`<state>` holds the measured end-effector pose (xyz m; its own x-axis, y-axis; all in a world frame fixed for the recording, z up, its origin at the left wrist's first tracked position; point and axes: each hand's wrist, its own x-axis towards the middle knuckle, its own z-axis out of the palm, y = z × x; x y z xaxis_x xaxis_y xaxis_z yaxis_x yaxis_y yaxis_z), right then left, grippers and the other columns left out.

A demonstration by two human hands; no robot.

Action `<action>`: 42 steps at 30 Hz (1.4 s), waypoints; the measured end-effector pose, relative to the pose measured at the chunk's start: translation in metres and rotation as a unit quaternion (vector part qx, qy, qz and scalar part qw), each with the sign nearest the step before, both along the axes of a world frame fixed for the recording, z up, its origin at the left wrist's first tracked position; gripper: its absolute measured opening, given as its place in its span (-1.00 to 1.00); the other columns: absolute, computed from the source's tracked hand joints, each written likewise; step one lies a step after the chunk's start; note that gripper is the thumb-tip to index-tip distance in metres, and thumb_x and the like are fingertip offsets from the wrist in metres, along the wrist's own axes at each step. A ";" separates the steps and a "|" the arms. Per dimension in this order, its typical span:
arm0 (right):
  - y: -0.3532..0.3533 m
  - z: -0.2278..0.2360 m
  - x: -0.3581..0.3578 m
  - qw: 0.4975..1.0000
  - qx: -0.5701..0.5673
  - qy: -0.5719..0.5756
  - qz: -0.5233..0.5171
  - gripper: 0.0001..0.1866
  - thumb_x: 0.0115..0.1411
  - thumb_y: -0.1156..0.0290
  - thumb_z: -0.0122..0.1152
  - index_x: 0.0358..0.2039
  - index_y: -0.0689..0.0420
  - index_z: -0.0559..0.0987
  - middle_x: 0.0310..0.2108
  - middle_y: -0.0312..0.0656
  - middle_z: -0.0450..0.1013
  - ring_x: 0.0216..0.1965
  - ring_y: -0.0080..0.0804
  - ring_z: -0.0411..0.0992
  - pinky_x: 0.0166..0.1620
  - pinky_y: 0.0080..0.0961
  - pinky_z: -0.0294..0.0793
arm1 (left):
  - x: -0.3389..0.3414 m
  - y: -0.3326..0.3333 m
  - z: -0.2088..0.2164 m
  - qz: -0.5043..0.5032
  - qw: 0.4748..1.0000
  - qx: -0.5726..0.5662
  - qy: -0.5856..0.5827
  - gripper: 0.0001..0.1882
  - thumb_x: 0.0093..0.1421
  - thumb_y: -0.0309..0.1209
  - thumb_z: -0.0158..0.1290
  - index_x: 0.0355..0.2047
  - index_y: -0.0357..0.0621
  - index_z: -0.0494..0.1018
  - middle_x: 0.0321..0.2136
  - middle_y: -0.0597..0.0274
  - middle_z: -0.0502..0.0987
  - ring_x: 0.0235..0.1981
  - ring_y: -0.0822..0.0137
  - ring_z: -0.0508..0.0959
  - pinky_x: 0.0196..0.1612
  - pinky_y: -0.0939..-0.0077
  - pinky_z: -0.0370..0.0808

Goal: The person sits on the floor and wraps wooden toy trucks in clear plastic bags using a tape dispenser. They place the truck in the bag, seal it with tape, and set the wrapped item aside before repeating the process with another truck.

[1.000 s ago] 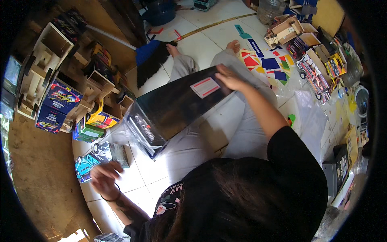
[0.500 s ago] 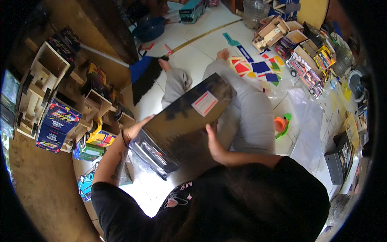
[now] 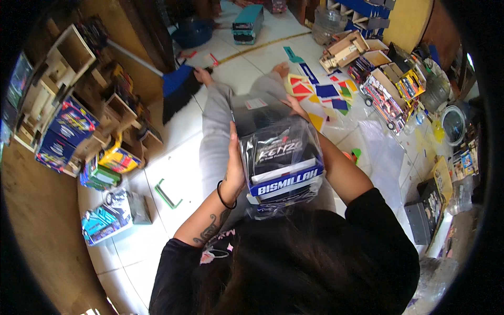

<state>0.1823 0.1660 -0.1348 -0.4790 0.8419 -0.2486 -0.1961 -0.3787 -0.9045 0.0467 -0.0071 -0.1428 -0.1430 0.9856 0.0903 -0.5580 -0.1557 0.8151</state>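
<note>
Between my two hands is a boxy black toy truck (image 3: 278,149) wrapped in clear plastic, held above my lap. Its end toward me bears a dark panel and a blue-and-white strip, and a pale label sits on its far upper part. My left hand (image 3: 235,160) presses along its left side, fingers pointing away from me. At the far right edge my right hand (image 3: 298,106) grips it, fingers partly hidden behind the truck. Loose plastic bunches at the near end. My grey-trousered legs (image 3: 218,113) stretch out beneath it.
Wooden toy trucks (image 3: 68,134) are stacked along the left wall, and more toy trucks (image 3: 386,97) crowd the right. A blue-and-black broom (image 3: 181,86) leans near my foot. Coloured cut-outs (image 3: 325,92) and a plastic sheet (image 3: 383,152) lie on the tiles. A teal box-shaped truck (image 3: 248,24) stands far ahead.
The truck has turned from lying slantwise to pointing its printed end at me. My right hand has moved to its far right edge; my left hand has shifted right along its left side.
</note>
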 end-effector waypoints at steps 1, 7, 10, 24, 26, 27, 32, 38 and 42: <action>-0.008 -0.015 0.008 0.997 0.062 -0.038 0.016 -0.30 0.28 -0.11 -0.18 0.27 0.11 0.17 0.20 -0.15 0.22 0.20 -0.32 0.20 0.13 -0.36 0.27 | 0.005 -0.004 -0.010 0.065 0.996 -0.010 0.056 -0.22 0.35 0.08 -0.39 0.36 -0.11 -0.34 0.37 0.06 -0.25 0.37 0.22 -0.14 0.34 0.43 -0.16; -0.054 -0.036 0.052 0.957 0.291 -0.001 0.021 -0.19 0.17 -0.22 -0.07 0.21 0.18 0.28 0.22 -0.10 0.21 0.23 -0.28 0.17 0.20 -0.35 0.10 | -0.021 -0.055 -0.031 0.153 0.926 0.088 0.333 -0.21 0.29 0.04 -0.24 0.34 -0.23 -0.14 0.32 -0.07 -0.03 0.32 0.07 0.05 0.32 0.29 -0.05; -0.078 0.002 0.087 0.867 0.498 0.026 0.013 -0.19 0.13 -0.21 0.01 0.20 0.16 0.29 0.26 -0.03 0.13 0.26 -0.26 0.13 0.21 -0.30 0.07 | -0.037 -0.078 0.003 0.178 0.837 0.155 0.493 -0.09 0.08 0.08 0.07 0.27 -0.27 0.07 0.26 -0.11 0.13 0.28 0.00 0.15 0.28 0.18 0.05; -0.107 0.062 0.078 0.806 0.581 -0.066 0.096 -0.72 -0.02 0.33 0.35 -0.34 0.20 0.53 -0.14 -0.09 0.43 0.00 -0.20 0.36 0.09 -0.32 0.25 | -0.019 -0.072 0.048 0.238 0.762 0.160 0.580 -0.93 0.09 -0.48 0.14 -0.39 -0.09 0.58 -0.35 0.28 0.60 -0.10 0.27 0.52 0.21 0.18 0.12; -0.105 0.057 0.083 0.797 0.591 -0.064 0.108 -0.58 -0.04 0.19 0.37 -0.26 0.21 0.51 0.01 -0.02 0.33 0.09 -0.12 0.28 0.17 -0.28 0.16 | -0.019 -0.075 0.050 0.246 0.753 0.143 0.594 -0.90 0.08 -0.48 0.13 -0.36 -0.09 0.58 -0.35 0.29 0.60 -0.10 0.27 0.52 0.23 0.18 0.10; -0.105 0.054 0.084 0.782 0.602 -0.096 0.130 -0.59 -0.03 0.20 0.37 -0.25 0.20 0.51 0.00 -0.02 0.34 0.10 -0.11 0.28 0.17 -0.27 0.15 | -0.018 -0.076 0.052 0.251 0.746 0.137 0.601 -0.88 0.08 -0.49 0.13 -0.34 -0.08 0.57 -0.34 0.29 0.60 -0.09 0.27 0.52 0.23 0.17 0.09; -0.105 0.040 0.078 0.764 0.631 -0.089 0.097 -0.83 0.03 0.39 0.31 -0.38 0.18 0.56 0.00 -0.09 0.38 0.04 -0.20 0.32 0.13 -0.35 0.22 | -0.025 -0.070 0.065 0.195 0.656 0.151 0.713 -0.91 0.01 -0.39 0.23 -0.44 -0.04 0.58 -0.39 0.34 0.59 -0.20 0.34 0.53 0.26 0.09 0.02; -0.106 0.051 0.079 0.814 0.563 -0.066 0.127 -0.93 0.05 0.43 0.28 -0.47 0.14 0.59 0.00 -0.15 0.40 0.06 -0.32 0.31 0.14 -0.33 0.18 | -0.032 -0.068 0.070 0.184 0.731 0.151 0.639 -0.88 0.06 -0.39 0.19 -0.36 -0.07 0.61 -0.48 0.34 0.58 -0.29 0.34 0.52 0.26 0.13 0.04; -0.107 0.059 0.072 0.774 0.617 -0.082 0.116 -0.90 0.03 0.43 0.30 -0.43 0.15 0.61 -0.03 -0.16 0.41 0.05 -0.33 0.32 0.10 -0.38 0.22 | -0.026 -0.068 0.073 0.170 0.726 0.141 0.651 -0.89 0.04 -0.38 0.21 -0.39 -0.06 0.60 -0.55 0.39 0.51 -0.35 0.35 0.48 0.22 0.18 0.07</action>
<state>0.2541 0.0588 -0.0760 -0.6996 0.3828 0.6033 -0.0969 0.7858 -0.6109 0.0211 -0.0749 -0.0696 0.0145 0.8292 0.5587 0.7662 -0.3682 0.5266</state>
